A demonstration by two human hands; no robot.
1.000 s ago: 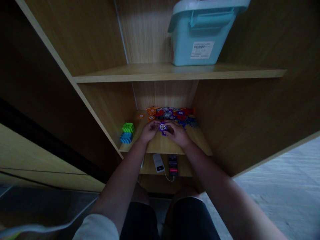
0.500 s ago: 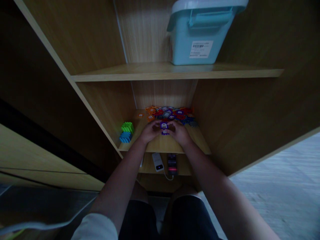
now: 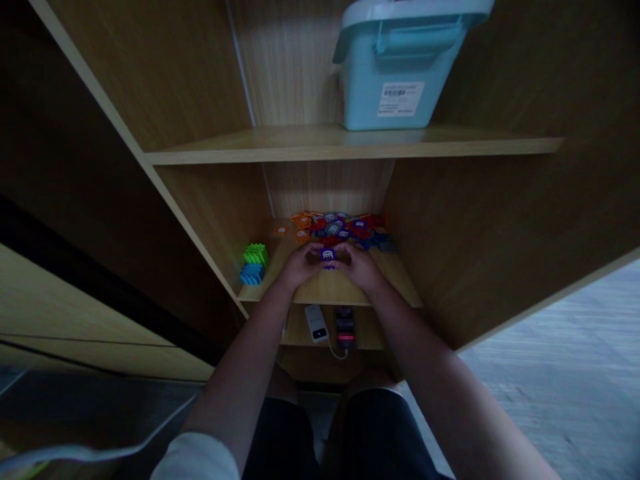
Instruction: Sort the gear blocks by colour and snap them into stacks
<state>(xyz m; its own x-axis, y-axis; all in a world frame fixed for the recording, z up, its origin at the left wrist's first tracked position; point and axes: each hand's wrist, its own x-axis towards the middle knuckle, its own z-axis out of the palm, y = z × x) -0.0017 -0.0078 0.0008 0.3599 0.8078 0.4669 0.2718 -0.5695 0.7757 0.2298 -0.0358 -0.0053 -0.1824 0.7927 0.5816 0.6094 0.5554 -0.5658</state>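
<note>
My left hand [image 3: 299,265] and my right hand [image 3: 359,265] meet over the lower shelf [image 3: 325,288] of a wooden cabinet. Both are closed on a small purple block piece [image 3: 327,255] with a white window-like face, held between the fingertips. Just behind the hands lies a pile of coloured block pieces [image 3: 341,229] in orange, red, purple and blue. A green cube [image 3: 256,254] and a blue cube [image 3: 251,274], built from such pieces, stand at the shelf's left end, apart from my hands.
A light blue lidded storage box [image 3: 400,63] with a label stands on the upper shelf [image 3: 350,143]. On a lower board lie a white device with a cable [image 3: 317,325] and a dark device with a red strip [image 3: 345,328]. My knees show below.
The hands stay together on the purple piece; it has turned slightly between the fingers and sits a little lower. The view shifted a little.
</note>
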